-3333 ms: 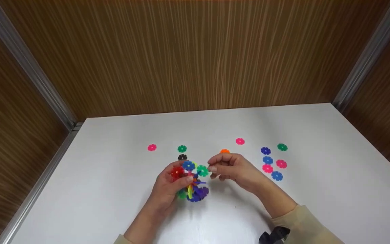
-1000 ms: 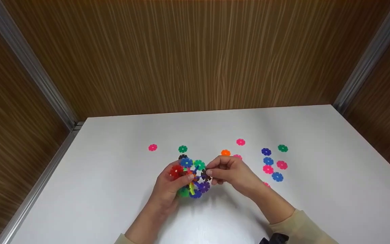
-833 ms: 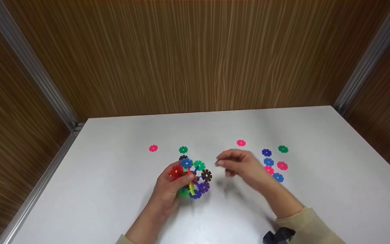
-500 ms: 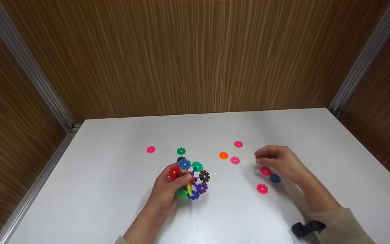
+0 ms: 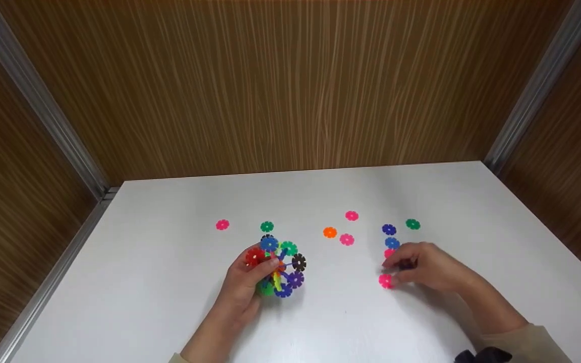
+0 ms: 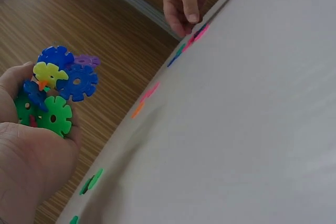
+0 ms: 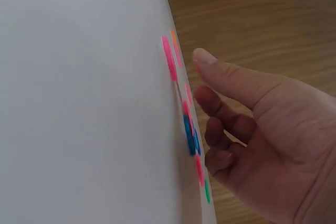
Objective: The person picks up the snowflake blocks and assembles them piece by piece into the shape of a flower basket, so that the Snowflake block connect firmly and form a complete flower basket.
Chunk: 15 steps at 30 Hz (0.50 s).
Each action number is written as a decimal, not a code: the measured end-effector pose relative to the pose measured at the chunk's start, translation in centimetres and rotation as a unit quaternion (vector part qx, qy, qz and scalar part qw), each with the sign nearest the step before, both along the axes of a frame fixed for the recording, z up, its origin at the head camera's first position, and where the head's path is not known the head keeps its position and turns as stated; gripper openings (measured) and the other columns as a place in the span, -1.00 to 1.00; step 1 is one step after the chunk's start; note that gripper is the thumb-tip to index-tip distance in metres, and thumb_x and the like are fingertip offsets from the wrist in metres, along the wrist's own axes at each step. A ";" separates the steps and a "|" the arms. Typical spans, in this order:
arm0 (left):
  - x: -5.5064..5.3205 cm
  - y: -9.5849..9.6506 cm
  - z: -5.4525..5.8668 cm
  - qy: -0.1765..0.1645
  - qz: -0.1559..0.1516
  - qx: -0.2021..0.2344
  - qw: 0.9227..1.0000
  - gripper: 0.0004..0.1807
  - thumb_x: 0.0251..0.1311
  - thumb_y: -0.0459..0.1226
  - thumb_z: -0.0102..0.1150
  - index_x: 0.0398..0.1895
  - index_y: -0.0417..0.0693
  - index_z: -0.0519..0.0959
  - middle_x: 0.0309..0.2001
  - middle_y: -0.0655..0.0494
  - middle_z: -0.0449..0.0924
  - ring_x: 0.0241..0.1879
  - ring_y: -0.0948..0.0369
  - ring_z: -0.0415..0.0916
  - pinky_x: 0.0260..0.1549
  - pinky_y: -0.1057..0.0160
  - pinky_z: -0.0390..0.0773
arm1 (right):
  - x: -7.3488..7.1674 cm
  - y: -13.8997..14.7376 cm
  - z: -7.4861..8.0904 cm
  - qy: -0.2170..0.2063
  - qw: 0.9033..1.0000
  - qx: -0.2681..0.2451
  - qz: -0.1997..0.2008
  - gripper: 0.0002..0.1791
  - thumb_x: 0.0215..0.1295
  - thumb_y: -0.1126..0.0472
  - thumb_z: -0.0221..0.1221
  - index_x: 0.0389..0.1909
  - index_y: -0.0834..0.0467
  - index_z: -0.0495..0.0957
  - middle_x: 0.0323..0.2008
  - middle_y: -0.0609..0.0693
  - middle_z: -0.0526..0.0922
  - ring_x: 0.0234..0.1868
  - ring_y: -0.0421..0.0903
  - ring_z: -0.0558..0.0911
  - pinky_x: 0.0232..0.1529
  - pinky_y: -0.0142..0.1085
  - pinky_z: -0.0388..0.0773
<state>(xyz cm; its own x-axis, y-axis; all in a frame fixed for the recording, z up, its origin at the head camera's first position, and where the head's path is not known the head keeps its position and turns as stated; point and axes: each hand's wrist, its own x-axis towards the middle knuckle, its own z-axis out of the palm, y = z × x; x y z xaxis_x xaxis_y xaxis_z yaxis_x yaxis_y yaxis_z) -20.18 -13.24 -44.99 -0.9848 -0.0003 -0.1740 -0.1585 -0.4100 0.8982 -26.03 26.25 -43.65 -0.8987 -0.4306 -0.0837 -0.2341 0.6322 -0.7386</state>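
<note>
Disc cluster (image 5: 281, 267) is sitting clasped in the left grip (image 5: 240, 285), leaving outer discs (image 5: 299, 262) exposed; the loose, unfilled right grip (image 5: 431, 267) is perhaps touching the nearest pink disc (image 5: 385, 281).

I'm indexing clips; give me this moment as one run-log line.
left hand: holds joined-disc cluster | right hand: fingers parted beside front pink disc, contact unclear | white table: other loose discs scattered

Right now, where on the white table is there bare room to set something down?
Free patches on the table: between its left edge and the leftmost pink disc; the near middle, between left forearm and right forearm; the far strip before the wooden wall. Crowded: around the right hand, where pink discs and blue discs lie close.
</note>
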 end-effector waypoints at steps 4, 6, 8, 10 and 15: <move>0.0 -0.1 0.0 -0.005 0.005 0.003 1.000 -0.30 0.23 -0.31 0.54 0.39 -0.23 0.43 0.16 -0.08 0.61 0.16 0.04 0.62 0.18 0.19 0.64 | 0.7 -1.0 0.0 0.005 0.999 0.032 0.036 -0.65 0.11 0.12 0.61 -0.05 -0.11 0.83 -0.05 -0.11 0.72 0.10 0.04 0.64 -0.07 -0.35 0.71; 0.0 -0.1 0.0 -0.006 0.004 0.005 1.000 -0.30 0.23 -0.31 0.54 0.39 -0.24 0.43 0.16 -0.08 0.62 0.16 0.04 0.62 0.18 0.19 0.64 | 0.8 -1.3 0.1 0.014 0.998 0.050 0.038 -0.67 0.11 0.15 0.61 -0.08 -0.14 0.83 -0.06 -0.13 0.71 0.11 0.04 0.64 -0.06 -0.30 0.73; 0.1 -0.1 0.0 -0.005 0.002 0.007 1.000 -0.31 0.23 -0.31 0.54 0.39 -0.23 0.44 0.16 -0.07 0.62 0.16 0.05 0.62 0.19 0.20 0.64 | 0.9 -1.5 0.1 0.023 0.997 0.064 0.040 -0.69 0.11 0.18 0.61 -0.12 -0.14 0.83 -0.08 -0.15 0.70 0.11 0.03 0.63 -0.05 -0.26 0.74; 0.1 0.0 0.0 -0.003 0.001 0.007 1.000 -0.31 0.24 -0.30 0.54 0.38 -0.23 0.44 0.16 -0.07 0.61 0.16 0.05 0.61 0.19 0.20 0.64 | 1.0 -1.6 0.1 0.026 0.996 0.070 0.045 -0.71 0.11 0.21 0.60 -0.16 -0.12 0.81 -0.12 -0.16 0.69 0.06 0.02 0.62 -0.05 -0.24 0.73; 0.1 0.1 0.0 -0.005 -0.002 0.009 1.000 -0.30 0.23 -0.28 0.55 0.38 -0.22 0.44 0.17 -0.08 0.60 0.17 0.04 0.60 0.19 0.20 0.63 | 1.2 -1.9 0.1 0.023 0.997 0.053 0.052 -0.75 0.17 0.24 0.57 -0.24 -0.07 0.71 -0.26 -0.13 0.66 -0.11 -0.01 0.61 -0.16 -0.34 0.69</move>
<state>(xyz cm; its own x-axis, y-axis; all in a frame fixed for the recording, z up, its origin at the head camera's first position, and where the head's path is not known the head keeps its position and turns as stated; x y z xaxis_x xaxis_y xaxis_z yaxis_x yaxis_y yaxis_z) -20.07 -13.15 -44.95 -0.9831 0.0071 -0.1829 -0.1685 -0.4257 0.8890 -24.82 24.38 -43.52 -0.8539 -0.5119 -0.0936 -0.3342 0.6772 -0.6555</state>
